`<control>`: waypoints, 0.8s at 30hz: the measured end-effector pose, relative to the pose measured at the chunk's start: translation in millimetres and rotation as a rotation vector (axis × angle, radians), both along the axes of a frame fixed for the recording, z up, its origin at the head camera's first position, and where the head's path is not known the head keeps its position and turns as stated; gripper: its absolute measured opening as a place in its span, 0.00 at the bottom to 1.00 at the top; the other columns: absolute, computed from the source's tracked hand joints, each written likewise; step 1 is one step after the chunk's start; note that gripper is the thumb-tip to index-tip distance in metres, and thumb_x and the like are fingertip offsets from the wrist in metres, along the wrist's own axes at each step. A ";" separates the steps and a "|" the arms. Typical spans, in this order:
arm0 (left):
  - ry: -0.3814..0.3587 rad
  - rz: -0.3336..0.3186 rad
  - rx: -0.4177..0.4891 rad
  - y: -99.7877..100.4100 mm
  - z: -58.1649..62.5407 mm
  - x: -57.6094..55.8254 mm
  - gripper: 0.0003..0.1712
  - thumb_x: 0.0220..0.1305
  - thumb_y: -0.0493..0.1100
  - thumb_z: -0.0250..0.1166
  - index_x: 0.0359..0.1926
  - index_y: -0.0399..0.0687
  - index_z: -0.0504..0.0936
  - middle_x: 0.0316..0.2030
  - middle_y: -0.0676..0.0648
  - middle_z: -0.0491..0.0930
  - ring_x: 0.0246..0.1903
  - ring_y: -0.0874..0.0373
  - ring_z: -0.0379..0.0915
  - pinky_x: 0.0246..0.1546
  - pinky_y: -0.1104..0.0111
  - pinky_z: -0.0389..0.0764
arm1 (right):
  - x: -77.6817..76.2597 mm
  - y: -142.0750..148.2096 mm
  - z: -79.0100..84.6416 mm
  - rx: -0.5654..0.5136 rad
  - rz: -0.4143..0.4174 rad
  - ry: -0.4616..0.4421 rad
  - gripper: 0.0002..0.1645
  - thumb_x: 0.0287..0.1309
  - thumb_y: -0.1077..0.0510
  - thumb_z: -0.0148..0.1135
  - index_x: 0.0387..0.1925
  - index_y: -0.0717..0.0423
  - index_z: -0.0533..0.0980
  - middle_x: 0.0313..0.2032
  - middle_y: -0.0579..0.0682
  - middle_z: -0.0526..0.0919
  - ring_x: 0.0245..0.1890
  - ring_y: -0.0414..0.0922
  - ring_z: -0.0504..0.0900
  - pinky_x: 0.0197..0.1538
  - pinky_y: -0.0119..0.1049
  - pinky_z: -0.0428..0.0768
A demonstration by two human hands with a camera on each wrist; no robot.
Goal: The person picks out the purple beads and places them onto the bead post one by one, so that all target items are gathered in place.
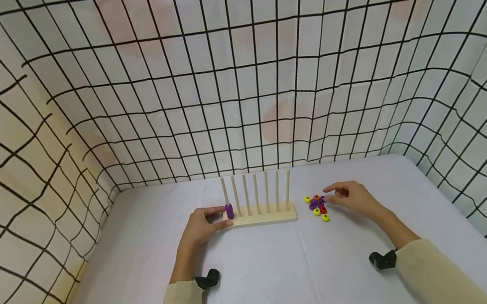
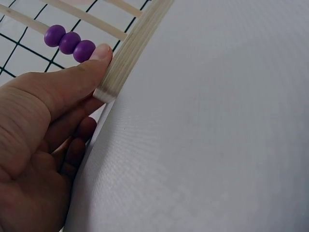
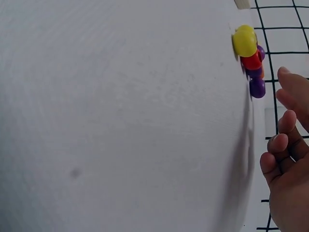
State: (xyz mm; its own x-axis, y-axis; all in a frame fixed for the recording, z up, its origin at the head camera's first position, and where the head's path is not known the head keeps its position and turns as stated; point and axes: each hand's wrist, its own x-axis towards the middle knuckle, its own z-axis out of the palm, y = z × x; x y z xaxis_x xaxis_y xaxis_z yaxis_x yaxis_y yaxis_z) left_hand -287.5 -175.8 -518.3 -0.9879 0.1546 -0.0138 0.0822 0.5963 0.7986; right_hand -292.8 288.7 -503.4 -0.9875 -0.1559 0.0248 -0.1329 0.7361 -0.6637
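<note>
A wooden peg rack (image 1: 262,218) with several upright pegs stands on the table. Three purple beads (image 2: 70,43) are stacked on its leftmost peg. My left hand (image 1: 199,224) grips the left end of the rack's base, its thumb (image 2: 91,63) on the wood beside the lowest bead. To the right of the rack lies a small group of loose beads: purple beads (image 1: 314,205), yellow beads (image 1: 325,218), a red bead (image 1: 323,210) and an orange bead (image 1: 316,198). My right hand (image 1: 354,198) hovers at the group's right side, fingers loosely bent, with nothing seen between them.
A white cloth covers the table (image 1: 267,279). Black grid netting (image 1: 234,68) over white sheets rises behind the table and along both sides. Each wrist carries a small black camera (image 1: 208,279).
</note>
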 end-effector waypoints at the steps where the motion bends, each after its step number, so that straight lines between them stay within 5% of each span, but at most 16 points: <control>1: -0.003 0.001 0.000 0.0 0.1 0.1 0.30 0.52 0.55 0.82 0.57 0.58 0.88 0.60 0.46 0.85 0.65 0.46 0.76 0.71 0.48 0.70 | 0.2 0.7 -1.7 -0.001 0.009 0.003 0.21 0.65 0.47 0.70 0.55 0.53 0.84 0.31 0.48 0.74 0.33 0.44 0.70 0.31 0.32 0.68; 24: -0.015 0.017 0.007 0.0 -2.1 -0.9 0.30 0.51 0.55 0.82 0.57 0.58 0.88 0.60 0.46 0.84 0.67 0.46 0.75 0.71 0.47 0.69 | -2.1 0.4 -17.4 0.040 0.042 0.018 0.19 0.67 0.51 0.68 0.55 0.56 0.84 0.28 0.47 0.74 0.30 0.44 0.69 0.31 0.33 0.66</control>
State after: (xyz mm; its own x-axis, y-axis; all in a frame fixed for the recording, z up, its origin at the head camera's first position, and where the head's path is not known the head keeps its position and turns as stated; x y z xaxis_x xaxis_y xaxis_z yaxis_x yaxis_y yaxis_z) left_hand -288.4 -175.8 -520.4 -0.9900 0.1380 -0.0275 0.0601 0.5915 0.8041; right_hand -294.9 289.0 -520.9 -0.9796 -0.1980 0.0353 -0.1755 0.7558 -0.6309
